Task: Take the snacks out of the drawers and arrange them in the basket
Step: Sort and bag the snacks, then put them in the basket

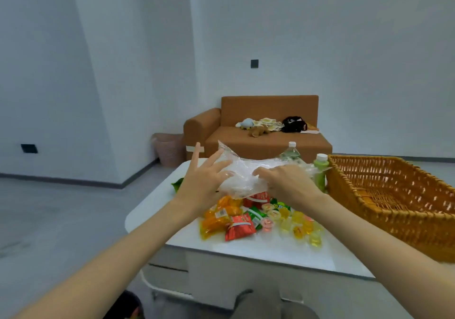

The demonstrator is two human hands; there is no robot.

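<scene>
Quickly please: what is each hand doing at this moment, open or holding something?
Left hand: open, straight fingers touching the clear plastic bag.
Right hand: fingers curled, gripping the same bag.

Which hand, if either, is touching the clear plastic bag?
Touching, both. The head view shows the left hand laying spread fingers against the clear plastic bag and the right hand gripping its crumpled film.
</scene>
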